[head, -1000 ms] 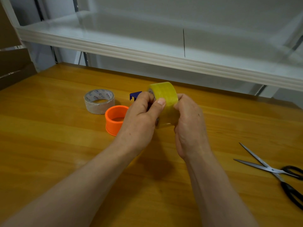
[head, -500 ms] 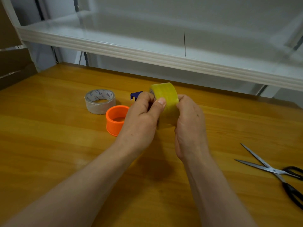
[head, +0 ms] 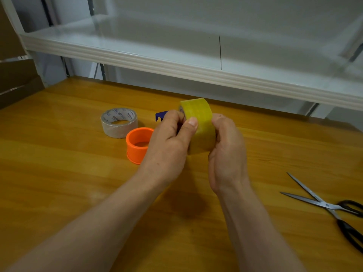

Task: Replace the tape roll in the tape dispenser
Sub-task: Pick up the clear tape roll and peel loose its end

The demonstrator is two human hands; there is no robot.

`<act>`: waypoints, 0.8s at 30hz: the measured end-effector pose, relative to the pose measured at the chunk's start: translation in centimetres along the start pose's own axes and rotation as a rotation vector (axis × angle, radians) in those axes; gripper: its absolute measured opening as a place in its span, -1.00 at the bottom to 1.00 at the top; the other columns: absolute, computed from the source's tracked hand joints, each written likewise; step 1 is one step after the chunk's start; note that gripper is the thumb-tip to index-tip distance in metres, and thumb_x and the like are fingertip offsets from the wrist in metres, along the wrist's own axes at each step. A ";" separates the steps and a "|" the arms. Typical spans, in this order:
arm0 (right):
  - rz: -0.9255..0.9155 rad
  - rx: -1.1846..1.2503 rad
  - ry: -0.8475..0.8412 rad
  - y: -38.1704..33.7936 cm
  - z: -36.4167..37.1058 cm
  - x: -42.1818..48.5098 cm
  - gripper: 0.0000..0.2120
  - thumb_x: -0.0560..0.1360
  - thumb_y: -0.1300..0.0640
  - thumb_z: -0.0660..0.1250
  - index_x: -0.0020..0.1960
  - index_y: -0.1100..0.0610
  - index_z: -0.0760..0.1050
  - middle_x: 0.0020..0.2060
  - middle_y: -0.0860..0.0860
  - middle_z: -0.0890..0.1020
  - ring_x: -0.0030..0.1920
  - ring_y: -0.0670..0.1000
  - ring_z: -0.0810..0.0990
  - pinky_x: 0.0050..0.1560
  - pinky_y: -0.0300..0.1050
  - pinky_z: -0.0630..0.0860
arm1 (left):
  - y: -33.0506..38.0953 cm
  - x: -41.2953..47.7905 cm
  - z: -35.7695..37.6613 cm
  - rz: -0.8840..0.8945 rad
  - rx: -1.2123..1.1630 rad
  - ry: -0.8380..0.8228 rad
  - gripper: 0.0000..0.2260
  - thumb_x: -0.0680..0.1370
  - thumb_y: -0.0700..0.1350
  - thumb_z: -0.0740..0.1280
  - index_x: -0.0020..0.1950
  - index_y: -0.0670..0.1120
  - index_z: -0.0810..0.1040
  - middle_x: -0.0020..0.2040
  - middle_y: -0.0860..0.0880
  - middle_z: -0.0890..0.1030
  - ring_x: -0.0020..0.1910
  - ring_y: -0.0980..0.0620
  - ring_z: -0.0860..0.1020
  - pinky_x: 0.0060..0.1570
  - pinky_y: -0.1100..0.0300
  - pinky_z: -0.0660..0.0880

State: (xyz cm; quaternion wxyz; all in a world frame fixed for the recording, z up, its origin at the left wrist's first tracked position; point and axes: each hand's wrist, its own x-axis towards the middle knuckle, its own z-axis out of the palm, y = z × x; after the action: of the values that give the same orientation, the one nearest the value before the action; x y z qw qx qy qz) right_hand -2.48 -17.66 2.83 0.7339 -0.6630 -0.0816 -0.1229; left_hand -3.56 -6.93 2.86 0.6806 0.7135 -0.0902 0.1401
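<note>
A yellow tape roll [head: 199, 118] stands on edge above the wooden table [head: 59, 163], held between both hands. My left hand [head: 169, 142] grips its left side, thumb pressed on the outer tape face. My right hand [head: 227, 152] clasps its right side. A blue plastic part [head: 160, 115], probably of the dispenser, pokes out behind my left hand; most of it is hidden. An orange plastic ring [head: 138, 145] stands on the table just left of my left hand. A nearly used-up grey-white roll [head: 118, 122] with a printed core lies flat behind the ring.
Open scissors with black handles [head: 330, 209] lie at the right edge of the table. A white glass-topped shelf [head: 176, 63] overhangs the far side of the table. Brown cardboard [head: 17, 79] leans at the far left.
The hands and the yellow roll have hardly moved; the roll sits very slightly lower and to the right. The grip is the same.
</note>
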 end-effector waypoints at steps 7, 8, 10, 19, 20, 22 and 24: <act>-0.003 -0.055 0.051 0.0 0.2 -0.1 -0.69 0.50 0.13 0.22 0.02 0.39 0.51 -0.03 0.46 0.53 -0.14 0.43 0.53 -0.19 0.46 0.48 | 0.0 -0.2 0.3 0.015 0.079 0.012 -0.76 0.54 0.11 0.21 -0.09 -0.06 0.46 -0.26 0.02 0.48 -0.27 0.06 0.44 -0.23 0.03 0.42; -0.003 -0.059 0.046 0.0 0.2 -0.1 -0.71 0.51 0.13 0.22 0.02 0.36 0.53 -0.02 0.46 0.54 -0.09 0.47 0.53 -0.17 0.47 0.49 | 0.0 -0.2 0.3 0.011 0.071 0.015 -0.76 0.54 0.11 0.21 -0.09 -0.07 0.47 -0.26 0.02 0.48 -0.27 0.06 0.44 -0.23 0.03 0.42; 0.000 -0.065 0.038 -0.1 0.3 -0.1 -0.73 0.52 0.13 0.22 0.02 0.30 0.57 -0.02 0.44 0.57 -0.04 0.49 0.52 -0.14 0.48 0.50 | 0.0 -0.2 0.3 0.004 0.048 0.021 -0.72 0.54 0.10 0.21 -0.05 -0.11 0.48 -0.25 -0.01 0.49 -0.28 0.07 0.44 -0.22 0.00 0.42; 0.015 -0.010 -0.001 -0.1 0.1 -0.3 -0.73 0.49 0.13 0.23 0.01 0.31 0.56 -0.05 0.40 0.56 -0.11 0.17 0.51 -0.13 0.45 0.50 | 0.0 -0.1 0.2 0.002 0.007 0.006 -0.66 0.55 0.09 0.23 0.03 -0.20 0.50 -0.22 -0.06 0.51 -0.29 0.09 0.44 -0.24 0.05 0.44; 0.023 -0.001 -0.003 -0.1 0.1 -0.2 -0.73 0.48 0.12 0.25 0.02 0.31 0.56 -0.04 0.41 0.56 -0.10 0.16 0.51 -0.11 0.46 0.50 | 0.0 -0.1 0.1 0.002 -0.002 0.002 -0.65 0.56 0.09 0.24 0.03 -0.22 0.49 -0.23 -0.06 0.50 -0.30 0.08 0.44 -0.24 0.05 0.44; 0.038 0.007 0.001 0.0 0.2 -0.1 -0.72 0.48 0.10 0.28 0.03 0.30 0.57 0.00 0.42 0.56 -0.07 0.17 0.51 -0.07 0.50 0.50 | 0.0 0.0 0.0 -0.002 -0.013 -0.011 -0.64 0.55 0.09 0.25 0.01 -0.24 0.48 -0.23 -0.07 0.50 -0.29 0.06 0.44 -0.23 0.03 0.44; 0.039 0.019 0.005 0.1 0.2 0.0 -0.73 0.47 0.10 0.28 0.03 0.30 0.57 0.01 0.42 0.56 -0.07 0.19 0.53 -0.07 0.52 0.50 | -0.2 0.1 -0.1 -0.010 -0.015 -0.030 -0.63 0.54 0.09 0.26 0.02 -0.24 0.48 -0.22 -0.07 0.51 -0.28 0.06 0.45 -0.22 0.04 0.45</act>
State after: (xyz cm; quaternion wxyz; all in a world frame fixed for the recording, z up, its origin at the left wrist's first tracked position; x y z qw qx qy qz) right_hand -2.47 -17.49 2.76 0.7426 -0.6572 -0.0682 -0.1093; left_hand -3.38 -6.85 2.75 0.6852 0.7108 -0.0978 0.1254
